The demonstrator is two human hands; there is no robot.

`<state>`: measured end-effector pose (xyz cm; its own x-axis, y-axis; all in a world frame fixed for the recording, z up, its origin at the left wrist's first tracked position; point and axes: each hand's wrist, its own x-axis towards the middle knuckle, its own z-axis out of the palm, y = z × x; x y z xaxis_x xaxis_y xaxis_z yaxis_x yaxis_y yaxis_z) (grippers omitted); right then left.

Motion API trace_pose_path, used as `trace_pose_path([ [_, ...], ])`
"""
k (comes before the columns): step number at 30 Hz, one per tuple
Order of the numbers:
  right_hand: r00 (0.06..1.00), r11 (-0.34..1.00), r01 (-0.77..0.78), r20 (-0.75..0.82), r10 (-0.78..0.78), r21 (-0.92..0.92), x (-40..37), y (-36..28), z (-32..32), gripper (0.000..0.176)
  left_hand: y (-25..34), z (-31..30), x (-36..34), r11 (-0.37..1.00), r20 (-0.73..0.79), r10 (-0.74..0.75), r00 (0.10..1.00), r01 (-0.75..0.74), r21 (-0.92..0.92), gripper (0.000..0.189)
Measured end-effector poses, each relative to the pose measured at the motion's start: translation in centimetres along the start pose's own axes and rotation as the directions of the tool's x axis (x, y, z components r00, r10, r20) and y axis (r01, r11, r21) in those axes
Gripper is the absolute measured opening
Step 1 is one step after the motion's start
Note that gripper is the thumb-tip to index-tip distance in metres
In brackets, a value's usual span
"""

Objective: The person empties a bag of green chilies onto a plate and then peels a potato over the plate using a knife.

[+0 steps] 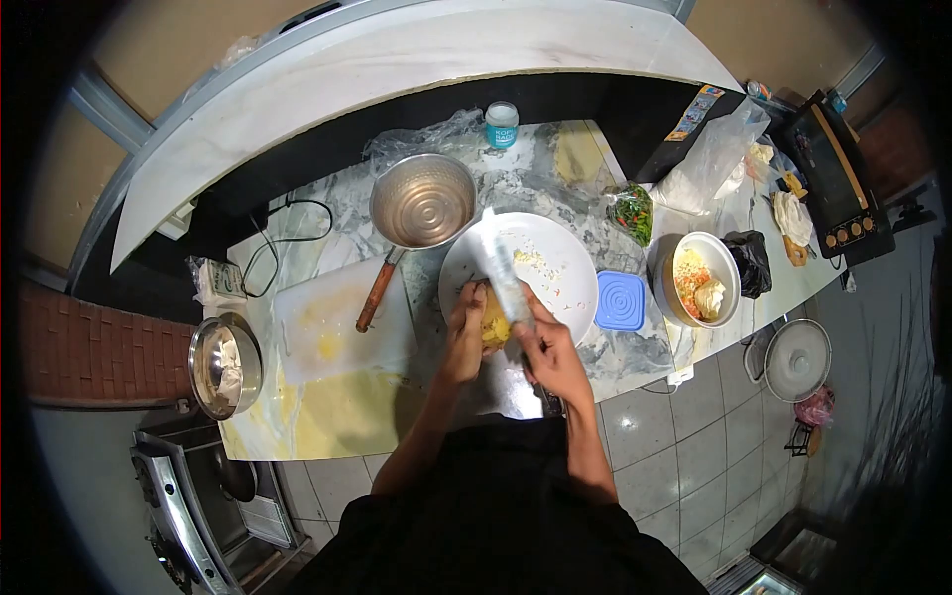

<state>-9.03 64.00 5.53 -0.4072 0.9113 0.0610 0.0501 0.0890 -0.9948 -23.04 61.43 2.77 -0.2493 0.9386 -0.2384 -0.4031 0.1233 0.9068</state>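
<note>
Below the rim of a large white plate [456, 253], my left hand [466, 332] is closed around a yellow piece of food [494, 322]; its exact kind is not clear. My right hand [545, 342] grips a broad-bladed knife [504, 268]. The blade points away from me, slanting over the plate, right beside the yellow food. Small pale and yellowish bits [535, 266] lie scattered on the plate. Under my wrists is a shiny metallic surface [506, 389], partly hidden by my arms.
Left of the plate are a saucepan [423, 203] with a wooden handle, a white cutting board [342, 317] and a steel bowl [226, 367]. To the right lie a blue lid [621, 300], a bag of chillies [631, 213] and a pot [732, 260] of chopped food. Behind stands a jar [502, 126].
</note>
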Motion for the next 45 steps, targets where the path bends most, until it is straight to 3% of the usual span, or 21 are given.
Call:
trace_pose_path([
  [2, 0.971, 0.964, 0.237, 0.042, -0.234, -0.121, 0.2, -0.5, 0.4, 0.027, -1.6, -1.2, 0.5, 0.992, 0.048, 0.104, 0.993, -0.107, 0.064, 0.036],
  [6, 0.969, 0.946, 0.245, 0.018, -0.247, -0.211, 0.5, 1.7, -0.3, 0.018, 0.3, -0.7, -0.2, 0.999, 0.054, 0.027, 0.998, -0.03, 0.039, 0.036],
  [8, 0.999, 0.977, -0.037, 0.007, 0.039, -0.209, 0.8, 0.5, -0.7, 0.021, 0.4, -0.3, -0.3, 1.0, 0.036, -0.023, 0.999, 0.023, -0.003, 0.037],
  [9, 0.999, 0.977, -0.036, 0.011, 0.039, -0.21, 0.8, 0.2, -0.7, 0.021, 0.5, -0.2, -0.4, 0.996, 0.014, -0.076, 0.997, 0.077, -0.05, 0.038],
  [11, 0.96, 0.965, -0.262, 0.106, 0.259, 0.013, 0.3, -0.3, -0.7, 0.021, 0.3, -0.3, -0.2, 0.995, 0.03, -0.039, 0.999, 0.041, -0.086, 0.036],
  [13, 0.974, 0.98, -0.191, 0.136, 0.183, 0.05, 0.2, 0.1, -0.4, 0.021, 0.1, -0.5, 0.0, 0.993, 0.047, 0.005, 0.999, 0.001, -0.121, 0.035],
  [15, 0.958, 0.924, 0.288, 0.061, -0.282, -0.25, 0.6, 1.9, -0.1, 0.02, -0.2, -0.6, 0.2, 0.993, 0.057, 0.114, 0.992, -0.111, -0.049, 0.036],
  [19, 0.948, 0.91, 0.299, -0.016, -0.317, -0.289, 1.2, 1.3, -0.6, 0.018, 0.5, -0.7, -0.2, 0.999, 0.09, 0.021, 0.996, -0.023, 0.023, 0.04],
  [20, 0.999, 0.984, -0.036, -0.005, 0.035, -0.173, 0.9, -0.2, -0.7, 0.017, 0.9, -0.6, -0.1, 0.996, 0.101, -0.054, 0.993, 0.061, -0.069, 0.04],
  [21, 0.922, 0.922, -0.381, 0.045, 0.384, -0.066, 0.4, -1.2, -0.8, 0.017, 1.0, -0.6, -0.2, 0.976, 0.12, -0.132, 0.984, 0.15, -0.161, 0.04],
  [22, 0.921, 0.921, -0.384, 0.044, 0.387, -0.065, 0.1, -1.0, -0.9, 0.017, 0.9, -0.8, -0.3, 0.975, 0.12, -0.135, 0.983, 0.154, -0.161, 0.04],
  [24, 0.947, 0.95, -0.314, 0.07, 0.313, -0.001, 0.1, -0.5, -1.1, 0.019, 1.0, -1.2, -0.1, 0.997, 0.24, 0.083, 0.967, -0.079, -0.025, 0.045],
  [25, 0.948, 0.951, -0.31, 0.069, 0.31, 0.001, 0.3, -0.4, -0.9, 0.019, 1.1, -1.0, 0.0, 0.996, 0.242, 0.085, 0.967, -0.082, -0.023, 0.045],
  [26, 1.0, 0.993, -0.015, 0.013, 0.017, -0.12, 0.6, -0.2, -0.7, 0.022, 1.2, -0.8, 0.0, 0.998, 0.203, 0.013, 0.979, 0.0, -0.065, 0.048],
  [27, 0.961, 0.93, 0.267, -0.004, -0.277, -0.251, 0.6, 0.1, -0.5, 0.025, 1.4, -0.6, -0.2, 0.99, 0.165, -0.065, 0.984, 0.084, -0.111, 0.05],
  [31, 0.952, 0.828, 0.241, -0.044, -0.304, -0.505, 0.7, 2.5, -0.7, 0.029, 2.7, 0.3, -0.6, 0.981, 0.226, -0.103, 0.969, 0.136, -0.136, 0.054],
  [32, 0.992, 0.965, 0.04, -0.107, -0.07, -0.26, 0.0, 2.3, -0.5, 0.029, 3.1, 0.4, -0.6, 0.981, 0.243, -0.096, 0.965, 0.133, -0.139, 0.054],
  [33, 0.978, 0.983, -0.184, -0.102, 0.184, 0.008, -0.6, 1.5, -0.3, 0.028, 3.1, 0.5, -0.8, 0.98, 0.258, -0.096, 0.961, 0.136, -0.145, 0.055],
  [34, 0.967, 0.979, -0.203, -0.153, 0.204, 0.028, -0.4, -0.1, 0.1, 0.027, 2.9, 0.5, -0.7, 0.978, 0.19, -0.091, 0.977, 0.124, -0.169, 0.055],
  [42, 0.993, 0.993, -0.111, -0.029, 0.112, 0.033, -0.3, -1.5, -0.8, 0.027, 2.1, -0.6, -0.3, 0.945, 0.221, -0.109, 0.969, 0.17, -0.278, 0.052],
  [45, 0.992, 0.998, 0.003, -0.125, -0.01, -0.059, -0.1, -2.6, -0.5, 0.026, 2.3, -0.9, -0.3, 0.941, 0.276, -0.13, 0.952, 0.207, -0.268, 0.051],
])
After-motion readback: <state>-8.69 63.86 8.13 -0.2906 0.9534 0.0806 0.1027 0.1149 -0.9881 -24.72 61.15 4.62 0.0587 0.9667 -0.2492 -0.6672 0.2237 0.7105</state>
